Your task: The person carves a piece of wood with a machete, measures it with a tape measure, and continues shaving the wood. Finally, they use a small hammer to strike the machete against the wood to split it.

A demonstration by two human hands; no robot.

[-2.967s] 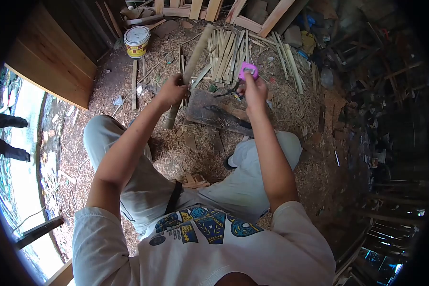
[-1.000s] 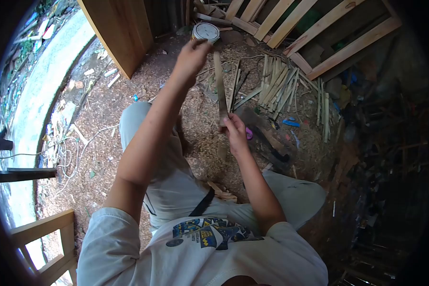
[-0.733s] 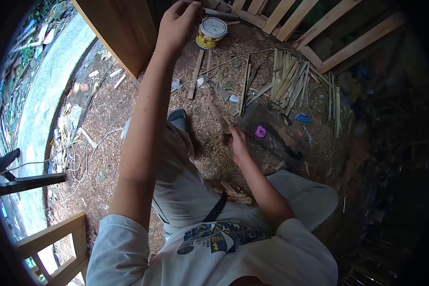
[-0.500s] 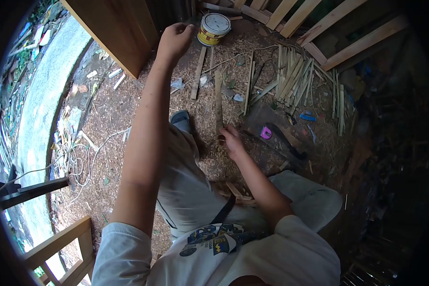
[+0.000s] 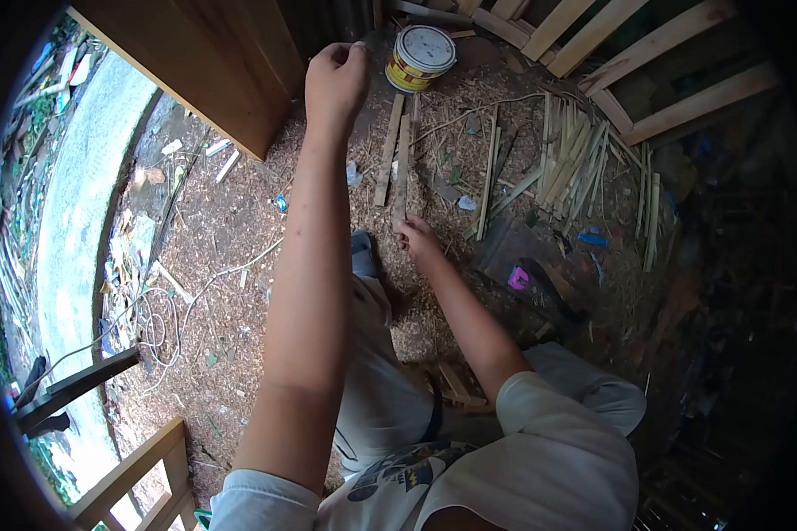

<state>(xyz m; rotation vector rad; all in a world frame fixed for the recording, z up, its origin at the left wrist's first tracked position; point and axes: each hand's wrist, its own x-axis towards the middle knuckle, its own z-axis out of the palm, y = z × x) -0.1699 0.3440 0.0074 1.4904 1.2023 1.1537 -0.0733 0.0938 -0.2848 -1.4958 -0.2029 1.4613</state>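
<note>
My right hand (image 5: 418,239) grips the near end of a thin wooden strip (image 5: 403,168), which points away from me above the floor. My left hand (image 5: 338,80) is raised at the top centre, its fingers curled with thumb and forefinger close together. What it holds, if anything, is too small or hidden to name. Right of that hand stands a white and yellow paint bucket (image 5: 423,55) with its lid on. Another flat strip (image 5: 388,155) lies on the floor just left of the held one.
A bundle of thin strips (image 5: 571,164) lies right of centre, with a pink tape measure (image 5: 518,278) and a blue object (image 5: 593,239) nearer me. Wooden slats (image 5: 673,111) stand top right, a large wooden panel (image 5: 195,62) top left. A cable (image 5: 230,276) crosses the left floor.
The view has shifted, so most floor items appear lower and to the right. My right hand and the held strip have moved forward and left, closer to the loose strip. My left hand remains raised.
</note>
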